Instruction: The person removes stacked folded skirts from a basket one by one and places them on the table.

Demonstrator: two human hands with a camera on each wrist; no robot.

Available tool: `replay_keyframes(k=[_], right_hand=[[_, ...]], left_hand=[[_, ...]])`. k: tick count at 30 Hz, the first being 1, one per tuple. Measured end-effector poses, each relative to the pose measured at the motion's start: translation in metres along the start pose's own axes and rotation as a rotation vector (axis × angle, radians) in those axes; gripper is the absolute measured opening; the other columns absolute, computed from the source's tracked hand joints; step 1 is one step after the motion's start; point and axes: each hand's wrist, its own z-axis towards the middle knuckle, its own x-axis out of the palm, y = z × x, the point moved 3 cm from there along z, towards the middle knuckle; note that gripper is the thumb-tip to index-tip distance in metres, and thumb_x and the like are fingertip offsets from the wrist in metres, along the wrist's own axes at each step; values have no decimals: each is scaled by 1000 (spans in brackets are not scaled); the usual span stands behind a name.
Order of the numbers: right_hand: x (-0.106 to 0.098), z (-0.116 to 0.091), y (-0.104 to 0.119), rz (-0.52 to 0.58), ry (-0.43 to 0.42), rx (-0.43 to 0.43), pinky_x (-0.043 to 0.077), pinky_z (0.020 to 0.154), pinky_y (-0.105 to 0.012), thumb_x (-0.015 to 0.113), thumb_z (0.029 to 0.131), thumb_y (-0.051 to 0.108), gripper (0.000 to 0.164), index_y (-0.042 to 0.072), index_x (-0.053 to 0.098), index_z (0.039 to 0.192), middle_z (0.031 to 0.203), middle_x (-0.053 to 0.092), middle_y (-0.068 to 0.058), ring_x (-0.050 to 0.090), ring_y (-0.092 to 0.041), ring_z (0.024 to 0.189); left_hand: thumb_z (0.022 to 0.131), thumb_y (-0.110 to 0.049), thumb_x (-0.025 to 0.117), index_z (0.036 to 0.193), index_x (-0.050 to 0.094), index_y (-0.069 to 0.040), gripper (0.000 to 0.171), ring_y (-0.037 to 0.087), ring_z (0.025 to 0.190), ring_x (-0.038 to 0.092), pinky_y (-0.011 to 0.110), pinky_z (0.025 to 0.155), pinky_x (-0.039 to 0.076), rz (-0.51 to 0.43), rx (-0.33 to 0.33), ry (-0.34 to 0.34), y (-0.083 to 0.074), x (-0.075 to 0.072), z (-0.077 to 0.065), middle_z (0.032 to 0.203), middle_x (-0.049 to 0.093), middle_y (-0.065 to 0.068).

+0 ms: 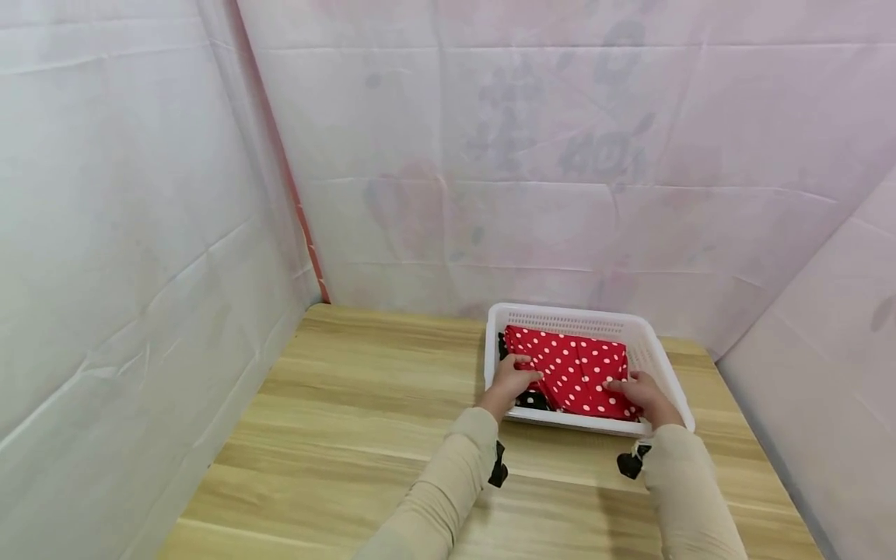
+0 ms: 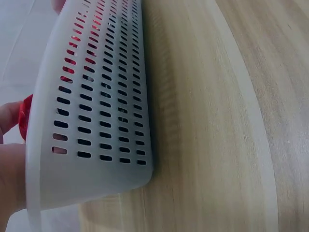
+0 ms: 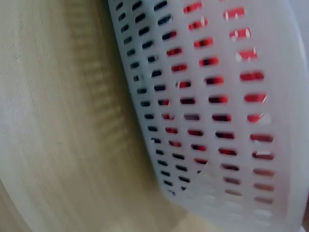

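Observation:
A folded red cloth with white polka dots [image 1: 570,369] lies inside a white plastic basket [image 1: 672,373]. Under its left side shows a black cloth with light dots [image 1: 532,400]. My left hand [image 1: 512,383] reaches over the basket's near left corner and pinches the red cloth's left edge; in the left wrist view, a bit of red cloth [image 2: 25,118] shows by the finger and thumb. On the other side, my right hand [image 1: 645,395] holds the red cloth's right edge, its thumb on top and the other fingers mostly hidden. The right wrist view shows mainly the slotted basket wall [image 3: 203,116].
The basket stands at the back right of a wooden table [image 1: 364,389], close to the back sheet [image 1: 448,233]. Pale sheets hang on the left [image 1: 140,233] and right too. A black strap piece hangs under each wrist.

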Motion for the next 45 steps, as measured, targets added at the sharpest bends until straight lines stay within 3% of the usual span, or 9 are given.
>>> replay_keyframes(k=[4,8,12,18,23,29,33,39,45], right_hand=[[-2,0,-4,93,9,-16,51,74,-33,59,90,30,83,-14,9,140,125,37,-32,54,-25,92],[-3,0,-4,182,-51,-29,53,71,-32,60,90,28,80,-13,12,141,124,40,-30,58,-15,81],[-1,0,-1,341,-68,-29,54,70,-37,56,92,25,78,-9,9,143,126,39,-28,61,-12,72],[-1,1,8,518,69,-81,53,74,-40,46,97,21,78,21,-13,148,147,8,-26,58,-10,78],[-1,1,7,500,146,-103,51,78,-41,43,96,11,65,20,6,150,150,2,-23,55,-11,85],[-1,0,3,550,151,-117,53,74,-39,41,93,-1,67,12,8,150,145,9,-25,58,-11,81],[-5,-2,4,569,116,-149,53,73,-36,41,92,-2,65,10,14,149,144,12,-26,60,-10,81],[-10,-11,11,657,37,-177,53,72,-29,41,94,0,61,22,23,148,149,6,-20,59,-4,80],[-16,-20,26,767,6,-243,53,68,-26,49,94,2,58,29,36,143,140,20,-15,61,-6,79]], left_hand=[[83,-2,67,116,59,-8,34,13,67,54,26,58,45,36,50,21,-3,0,3,99,54,2],[79,5,66,112,62,-6,35,12,57,52,24,50,43,108,85,-19,-8,2,3,96,56,3],[75,7,68,112,62,-9,40,12,47,45,26,46,40,143,63,-45,-11,6,-1,101,56,6],[77,10,64,129,53,-11,58,13,53,43,30,54,44,33,-15,79,-3,7,1,106,53,6],[81,12,55,131,53,-11,55,12,55,40,27,54,38,0,-18,108,-2,4,3,104,53,6],[82,7,59,131,54,-11,52,11,52,39,28,52,37,61,12,73,-3,5,1,114,53,3],[82,10,56,132,53,-11,54,9,46,35,27,50,35,18,43,77,-5,6,2,119,50,4],[81,10,55,129,56,-11,52,10,49,38,32,56,39,-89,100,92,-14,-2,3,117,50,2],[81,2,62,124,61,-20,49,14,59,47,42,67,46,-151,114,85,-27,-11,5,103,55,1]])
